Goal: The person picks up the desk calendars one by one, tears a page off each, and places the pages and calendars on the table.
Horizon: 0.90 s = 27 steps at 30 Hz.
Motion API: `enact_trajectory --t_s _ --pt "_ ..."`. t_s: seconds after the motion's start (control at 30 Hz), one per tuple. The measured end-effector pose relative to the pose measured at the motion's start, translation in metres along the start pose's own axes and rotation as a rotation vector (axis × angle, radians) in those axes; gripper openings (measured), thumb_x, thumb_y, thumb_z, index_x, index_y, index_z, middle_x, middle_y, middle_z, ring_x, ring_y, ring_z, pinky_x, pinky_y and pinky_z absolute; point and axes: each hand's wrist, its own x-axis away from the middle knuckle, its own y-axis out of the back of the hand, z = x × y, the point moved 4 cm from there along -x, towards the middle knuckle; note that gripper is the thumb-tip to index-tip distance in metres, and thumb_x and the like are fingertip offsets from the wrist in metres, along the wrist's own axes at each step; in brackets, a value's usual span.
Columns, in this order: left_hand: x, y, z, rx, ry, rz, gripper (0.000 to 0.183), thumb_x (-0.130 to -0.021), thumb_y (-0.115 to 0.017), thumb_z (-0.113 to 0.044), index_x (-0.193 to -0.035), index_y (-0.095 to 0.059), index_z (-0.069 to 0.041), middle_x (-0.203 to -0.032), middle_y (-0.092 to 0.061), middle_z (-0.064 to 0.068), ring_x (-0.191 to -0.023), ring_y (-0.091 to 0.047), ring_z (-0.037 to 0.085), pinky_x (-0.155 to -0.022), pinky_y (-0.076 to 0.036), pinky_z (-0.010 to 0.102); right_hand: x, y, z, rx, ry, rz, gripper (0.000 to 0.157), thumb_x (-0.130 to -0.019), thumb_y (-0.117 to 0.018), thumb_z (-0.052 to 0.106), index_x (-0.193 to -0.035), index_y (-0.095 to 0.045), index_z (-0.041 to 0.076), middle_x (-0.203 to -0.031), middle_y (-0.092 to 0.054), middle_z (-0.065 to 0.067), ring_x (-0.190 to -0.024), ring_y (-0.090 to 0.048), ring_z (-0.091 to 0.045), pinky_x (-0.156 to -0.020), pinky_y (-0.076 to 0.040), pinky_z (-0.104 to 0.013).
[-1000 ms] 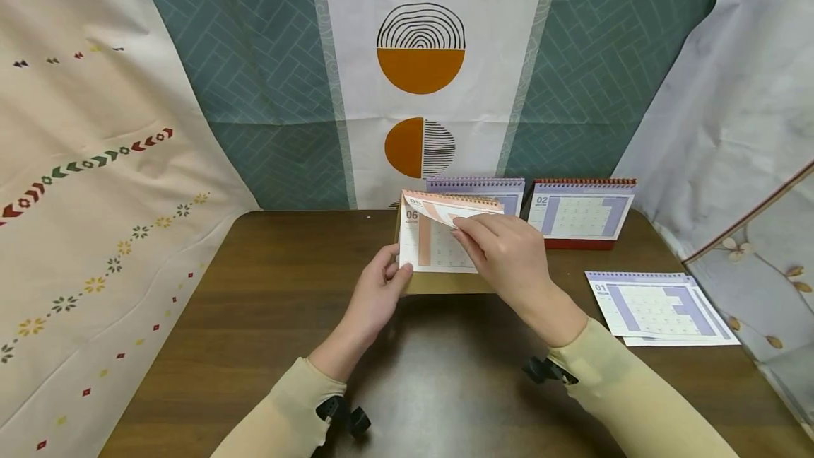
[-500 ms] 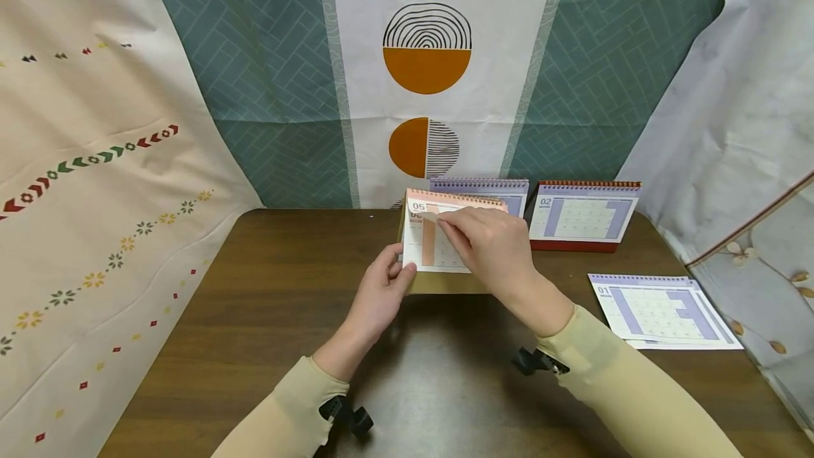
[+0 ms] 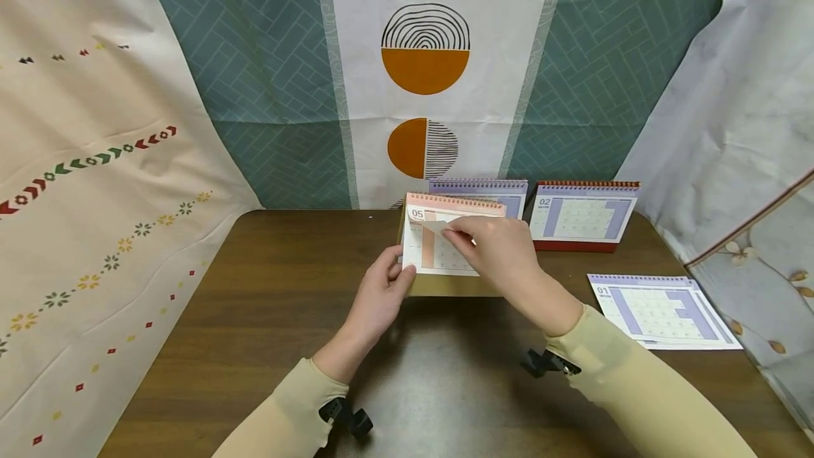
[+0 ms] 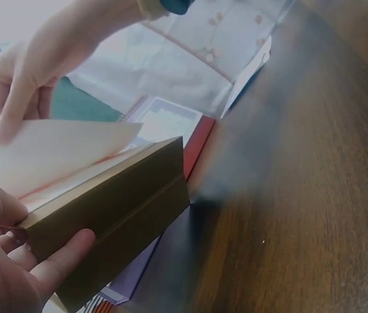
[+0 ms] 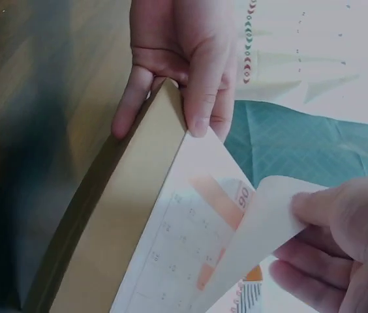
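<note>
A desk calendar with a peach spiral binding and a tan stand is tilted back in front of the person. The left hand grips its lower left corner, thumb on the front and fingers behind the stand, as the left wrist view shows. The right hand pinches a page marked 05 between thumb and fingers. That page is peeled up and curled over, its pale back showing. Under it lies the page marked 06, with a peach column and date grid. The right hand covers the calendar's right part in the head view.
Behind stands a calendar with a purple spiral, partly hidden. A red-based calendar showing 02 stands to its right. Loose calendar sheets marked 01 lie at the right of the wooden table. Patterned cloths hang around.
The right hand moved left with the lifted page, then slightly back right. The 05 heading now faces the head view and covers the 06 heading seen earlier. The left hand keeps its grip.
</note>
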Motion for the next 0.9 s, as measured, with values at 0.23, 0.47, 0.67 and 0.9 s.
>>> enact_trajectory --t_s 0.23,0.47,0.67,0.9 --pt "0.001 0.000 -0.003 0.007 -0.009 -0.007 0.032 -0.113 -0.062 -0.005 -0.144 -0.063 -0.006 -0.096 -0.076 0.009 -0.064 -0.039 0.014 -0.060 -0.032 0.027 -0.008 0.015 -0.016 -0.046 -0.090 -0.045 0.013 -0.101 -0.083 0.020 -0.102 -0.085 0.007 -0.083 -0.080 -0.008 -0.058 -0.062 -0.024 -0.049 -0.039 -0.038" --pt "0.002 -0.001 -0.003 0.006 -0.008 0.007 0.034 -0.112 -0.062 -0.004 -0.146 -0.062 -0.006 -0.075 -0.056 0.002 -0.061 -0.031 0.012 -0.057 -0.028 0.026 -0.016 0.022 -0.034 0.000 -0.043 -0.072 0.019 -0.105 -0.077 0.020 -0.093 -0.071 0.007 -0.060 -0.059 -0.005 -0.049 -0.051 -0.025 -0.046 -0.033 -0.039" --pt "0.002 -0.001 -0.004 -0.007 -0.020 0.011 0.033 -0.111 -0.063 -0.002 -0.144 -0.063 -0.004 -0.090 -0.074 0.008 -0.060 -0.031 0.012 -0.057 -0.028 0.026 -0.019 0.022 -0.053 -0.094 -0.151 -0.105 0.016 -0.110 -0.070 0.018 -0.098 -0.072 0.007 -0.061 -0.055 -0.002 -0.050 -0.045 -0.020 -0.051 -0.032 -0.038" --pt "0.003 0.000 -0.008 -0.064 -0.034 0.003 0.033 -0.111 -0.064 -0.004 -0.144 -0.064 -0.006 -0.091 -0.077 0.008 -0.060 -0.031 0.012 -0.057 -0.027 0.027 -0.014 0.021 -0.060 -0.146 -0.199 -0.156 0.017 -0.110 -0.070 0.017 -0.099 -0.074 0.006 -0.064 -0.062 -0.006 -0.054 -0.048 -0.019 -0.055 -0.035 -0.038"
